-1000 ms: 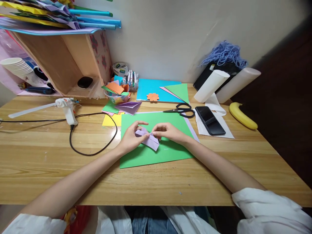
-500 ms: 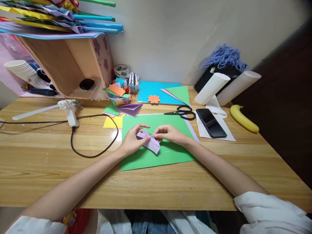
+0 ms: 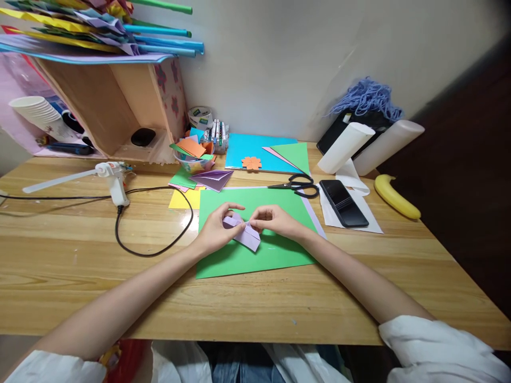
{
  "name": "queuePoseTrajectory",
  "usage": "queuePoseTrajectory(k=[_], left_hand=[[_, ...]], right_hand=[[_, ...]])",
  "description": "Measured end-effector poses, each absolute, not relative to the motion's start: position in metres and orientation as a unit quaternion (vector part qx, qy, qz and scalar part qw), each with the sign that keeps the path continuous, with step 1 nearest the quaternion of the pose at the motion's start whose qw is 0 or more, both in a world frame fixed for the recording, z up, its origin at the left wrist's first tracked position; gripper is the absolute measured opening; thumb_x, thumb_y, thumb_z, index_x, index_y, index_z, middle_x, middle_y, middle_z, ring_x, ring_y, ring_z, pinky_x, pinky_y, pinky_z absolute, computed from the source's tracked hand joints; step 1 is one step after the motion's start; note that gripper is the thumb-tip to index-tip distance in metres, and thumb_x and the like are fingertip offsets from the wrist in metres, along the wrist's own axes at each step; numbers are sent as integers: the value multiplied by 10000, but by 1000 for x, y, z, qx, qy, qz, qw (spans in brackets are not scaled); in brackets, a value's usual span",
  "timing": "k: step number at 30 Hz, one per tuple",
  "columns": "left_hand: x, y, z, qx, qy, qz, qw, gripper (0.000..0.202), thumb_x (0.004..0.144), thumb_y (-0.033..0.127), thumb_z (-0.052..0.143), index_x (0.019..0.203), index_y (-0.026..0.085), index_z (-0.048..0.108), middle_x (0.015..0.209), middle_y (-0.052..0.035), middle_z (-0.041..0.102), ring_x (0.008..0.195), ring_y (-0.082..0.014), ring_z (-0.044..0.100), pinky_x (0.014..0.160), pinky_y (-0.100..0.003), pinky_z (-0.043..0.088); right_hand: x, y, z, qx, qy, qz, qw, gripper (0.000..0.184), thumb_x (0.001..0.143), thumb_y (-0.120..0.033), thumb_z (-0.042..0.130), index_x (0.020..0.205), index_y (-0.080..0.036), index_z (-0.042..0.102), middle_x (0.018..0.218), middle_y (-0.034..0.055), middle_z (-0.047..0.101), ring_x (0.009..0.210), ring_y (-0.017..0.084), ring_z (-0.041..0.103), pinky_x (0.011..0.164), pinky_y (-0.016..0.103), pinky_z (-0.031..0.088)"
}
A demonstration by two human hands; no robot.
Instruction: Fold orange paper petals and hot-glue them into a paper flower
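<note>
A folded piece of lilac paper is held between both hands, low over a green sheet. My left hand is closed on its left part, thumb on top and fingers behind. With thumb and fingertips, my right hand pinches the paper's upper edge near the middle. The exact fold under the fingertips is hidden. Beyond the hands lie black-handled scissors, across the green sheet's far edge. A folded purple paper rests farther left, beside a yellow sheet.
On the left stands a white glue gun, its black cable looped on the wooden table. A bowl of paper scraps, an orange paper flower and a blue sheet lie at the back. Rightward are a phone and a banana.
The view has shifted very slightly. Both hands keep their hold on the lilac paper, and the right fingertips have moved a touch to the left along its upper edge.
</note>
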State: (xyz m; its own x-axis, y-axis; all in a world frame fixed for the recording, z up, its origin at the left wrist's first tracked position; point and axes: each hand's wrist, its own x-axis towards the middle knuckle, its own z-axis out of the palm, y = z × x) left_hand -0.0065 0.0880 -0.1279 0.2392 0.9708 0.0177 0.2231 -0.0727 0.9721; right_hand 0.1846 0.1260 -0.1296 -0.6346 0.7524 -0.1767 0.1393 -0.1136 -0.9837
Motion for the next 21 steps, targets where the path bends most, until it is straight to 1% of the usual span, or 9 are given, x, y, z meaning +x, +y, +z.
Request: queuePoseTrajectory(k=[4, 8, 11, 14, 17, 21], left_hand=[[-6, 89, -129, 622, 485, 391, 474, 381, 677, 314, 639, 1009, 157, 538, 683, 14, 585, 594, -106, 540, 534, -192, 403], [-6, 90, -130, 609, 485, 389, 492, 378, 670, 316, 652, 983, 154, 515, 701, 0, 610, 581, -105, 546, 522, -192, 401], [-6, 91, -130, 591, 485, 393, 511, 390, 655, 307, 669, 964, 161, 481, 690, 8, 608, 552, -96, 536, 496, -180, 390], [-6, 92, -132, 583, 477, 400, 522, 394, 641, 287, 686, 940, 173, 456, 676, 22, 600, 550, -92, 534, 499, -174, 391], [-6, 91, -135, 592, 471, 403, 515, 369, 650, 279, 681, 917, 180, 447, 661, 30, 592, 546, -89, 526, 499, -172, 382], [-6, 91, -137, 600, 470, 399, 510, 348, 667, 280, 671, 906, 183, 437, 675, 25, 600, 546, -87, 519, 503, -174, 380]], right_hand=[[182, 124, -131, -357, -621, 651, 250, 251, 710, -361, 678, 714, -121, 604, 619, 1, 604, 564, 94, 542, 542, 213, 418], [179, 120, -132, -359, -615, 647, 274, 262, 696, -372, 684, 708, -125, 597, 600, -8, 591, 546, 94, 532, 535, 219, 424], [178, 119, -135, -355, -616, 639, 294, 250, 710, -367, 672, 709, -126, 601, 593, -11, 580, 538, 91, 527, 537, 222, 429], [178, 118, -139, -357, -619, 632, 300, 243, 688, -351, 693, 720, -126, 608, 621, 1, 593, 544, 95, 529, 538, 227, 432], [178, 116, -143, -373, -627, 610, 309, 251, 654, -346, 719, 711, -127, 608, 637, 9, 601, 552, 101, 529, 533, 230, 428], [176, 115, -142, -383, -638, 590, 313, 250, 680, -360, 689, 691, -126, 603, 611, 8, 592, 540, 103, 520, 514, 229, 410]])
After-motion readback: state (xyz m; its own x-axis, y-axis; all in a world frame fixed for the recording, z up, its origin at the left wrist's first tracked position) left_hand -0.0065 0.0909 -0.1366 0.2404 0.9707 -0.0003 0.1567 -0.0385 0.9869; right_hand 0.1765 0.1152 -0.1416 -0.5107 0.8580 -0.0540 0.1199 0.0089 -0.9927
